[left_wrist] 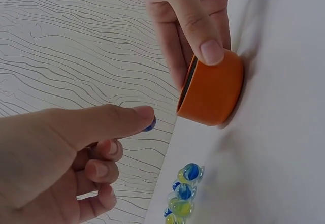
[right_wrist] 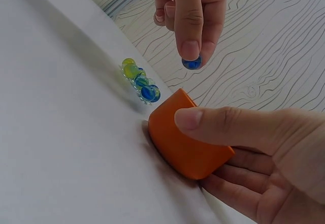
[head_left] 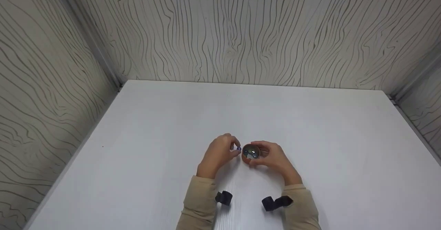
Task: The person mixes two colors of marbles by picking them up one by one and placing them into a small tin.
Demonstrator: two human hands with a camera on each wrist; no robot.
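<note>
Between thumb and finger, my left hand (head_left: 219, 151) pinches a blue glass marble (right_wrist: 192, 64), just left of a small orange cup (left_wrist: 216, 89) and above rim height. My right hand (head_left: 275, 158) grips that cup from its right side, thumb on the near wall and fingers around the far wall. The cup stands upright on the white table, its dark inside shiny in the head view. Several clear marbles with blue and yellow swirls (right_wrist: 131, 71) lie in a cluster on the table near the cup; in the head view my left hand hides them.
A white table (head_left: 165, 119) spreads out around both hands. Wood-grain panels (head_left: 227, 33) rise behind it and at both sides. Tan sleeves (head_left: 201, 197) cover the forearms, with a black wrist camera (head_left: 224, 198) strapped at each.
</note>
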